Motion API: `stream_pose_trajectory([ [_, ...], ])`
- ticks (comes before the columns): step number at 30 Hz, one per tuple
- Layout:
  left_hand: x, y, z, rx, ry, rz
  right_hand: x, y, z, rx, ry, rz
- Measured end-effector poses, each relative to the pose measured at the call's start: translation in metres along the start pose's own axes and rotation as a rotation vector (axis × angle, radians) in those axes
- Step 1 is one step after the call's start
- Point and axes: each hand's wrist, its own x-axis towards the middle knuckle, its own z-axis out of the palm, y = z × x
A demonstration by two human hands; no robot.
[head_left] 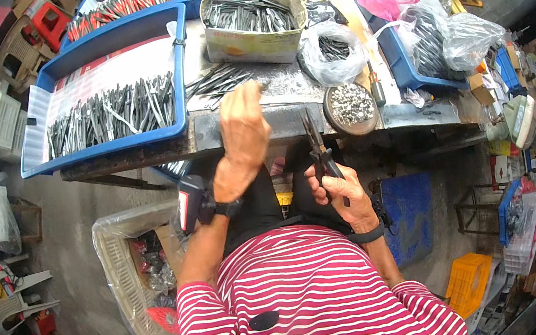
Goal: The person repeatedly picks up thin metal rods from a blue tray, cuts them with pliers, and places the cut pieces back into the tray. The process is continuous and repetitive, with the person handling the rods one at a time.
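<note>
My right hand (346, 196) is wrapped around the black handles of long-nose pliers (315, 144), whose jaws point up at the table's front edge. Over the worktable (282, 82), my left hand (244, 125) has its fingers bent and pressed together; what they hold, if anything, is hidden. Just beyond those fingers lies a loose pile of thin dark metal strips (216, 83). A cut-open carton (255, 44) packed with similar pieces stands behind. To the right of the pliers' tips sits a round dish (351, 108) of small silvery parts.
A blue tray (180, 76) of upright dark pieces fills the table's left, with another blue tray (186, 1) behind. Rightward are a plastic bag (334, 62) of dark parts and a blue bin (399, 66). A plastic-lined crate (115, 262) stands on the floor at left.
</note>
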Motion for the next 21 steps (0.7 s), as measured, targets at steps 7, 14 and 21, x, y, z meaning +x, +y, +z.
stream_pose_trajectory([
  [7,0.027,-0.055,0.013,0.231,-0.309,-0.04,0.0,0.001,-0.003,-0.246,0.07,-0.086],
  [14,0.022,-0.061,0.028,0.292,-0.351,0.036,0.003,0.005,-0.003,-0.382,0.082,-0.144],
  [21,0.024,-0.024,0.011,-0.133,-0.043,0.039,0.007,-0.001,0.003,-0.675,0.182,-0.318],
])
